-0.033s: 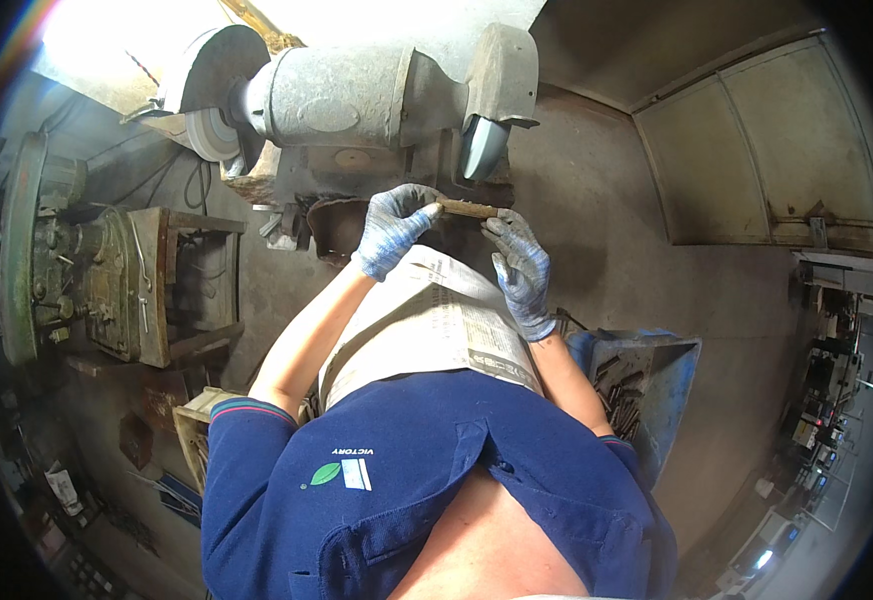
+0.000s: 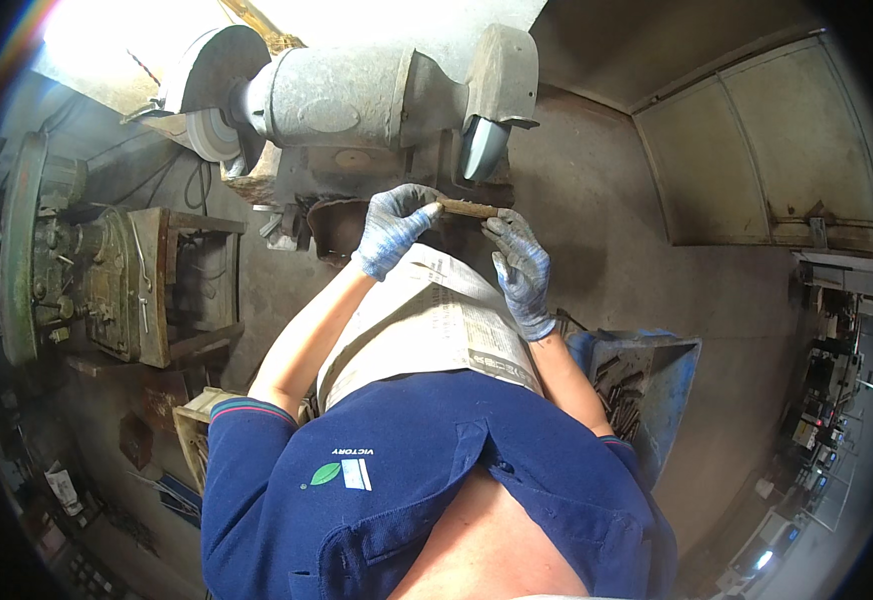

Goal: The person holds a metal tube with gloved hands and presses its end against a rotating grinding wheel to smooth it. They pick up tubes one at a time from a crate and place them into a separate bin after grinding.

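Between my gloved hands, a short brown metal-looking bar (image 2: 469,208) lies nearly level; its exact kind is unclear. My left hand (image 2: 395,232) is closed on its left end, thumb along the near side. The fingers of my right hand (image 2: 521,270) close around the other end. Both gloves are blue-grey and dirty. Just beyond them stands a grey bench grinder (image 2: 342,95), apart from the bar. Its right grinding wheel (image 2: 484,148) shows under a guard, and a pale wheel (image 2: 213,135) sits at its left end.
A blue-edged bin (image 2: 672,385) of rod-like pieces stands by my right arm. Another box (image 2: 193,430) is near my left elbow. Further left is a green machine (image 2: 82,285). A printed paper sheet (image 2: 427,325) covers my lap, and a dark metal trough (image 2: 335,228) sits below the grinder.
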{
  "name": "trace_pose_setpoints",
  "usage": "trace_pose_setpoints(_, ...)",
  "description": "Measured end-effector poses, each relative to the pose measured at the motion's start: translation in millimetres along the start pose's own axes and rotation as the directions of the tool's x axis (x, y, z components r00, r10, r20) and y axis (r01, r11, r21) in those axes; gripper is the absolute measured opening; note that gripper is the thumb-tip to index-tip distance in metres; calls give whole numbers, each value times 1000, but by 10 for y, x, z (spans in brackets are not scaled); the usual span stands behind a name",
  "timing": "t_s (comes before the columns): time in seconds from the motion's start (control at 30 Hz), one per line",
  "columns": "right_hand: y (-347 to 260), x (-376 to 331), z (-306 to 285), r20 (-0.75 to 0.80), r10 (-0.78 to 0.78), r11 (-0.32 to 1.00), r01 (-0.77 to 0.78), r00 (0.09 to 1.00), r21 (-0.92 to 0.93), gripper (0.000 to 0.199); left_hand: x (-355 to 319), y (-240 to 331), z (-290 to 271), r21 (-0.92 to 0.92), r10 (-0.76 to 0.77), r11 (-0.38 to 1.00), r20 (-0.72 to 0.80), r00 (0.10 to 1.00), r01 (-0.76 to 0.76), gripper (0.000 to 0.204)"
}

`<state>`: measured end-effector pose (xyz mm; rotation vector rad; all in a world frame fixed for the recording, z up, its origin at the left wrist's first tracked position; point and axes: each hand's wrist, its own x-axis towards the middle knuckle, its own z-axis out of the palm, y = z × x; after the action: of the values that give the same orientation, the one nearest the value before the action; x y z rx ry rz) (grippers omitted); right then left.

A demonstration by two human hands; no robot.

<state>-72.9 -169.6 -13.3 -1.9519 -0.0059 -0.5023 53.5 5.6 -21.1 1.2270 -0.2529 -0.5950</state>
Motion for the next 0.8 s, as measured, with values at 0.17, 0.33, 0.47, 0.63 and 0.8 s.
trace_pose_setpoints(0.17, 113, 36, 30, -37, -94, 992, 91, 995, -85, 35, 116, -51, 6, -4, -103, 995, -43, 994, 103, 12)
trace_pose_setpoints(0.33, 255, 60, -7, -68, -86, 993, 79, 994, -88, 35, 271, -169, 40, -177, -212, 961, 15, 977, 211, 9)
trace_pose_setpoints(0.47, 343, 100, -59, -55, -66, 980, 55, 996, -190, 33, 303, -339, 57, 51, -74, 996, -66, 995, 77, 10)
trace_pose_setpoints(0.63, 497, 112, -34, -70, -33, 988, 22, 997, -150, 29, 404, -370, 158, -11, -120, 993, -131, 984, 119, 9)
trace_pose_setpoints(0.8, 694, 117, -130, -98, 174, 983, -167, 980, 74, 24, 553, -590, 353, -49, -113, 993, -219, 969, 104, 7)
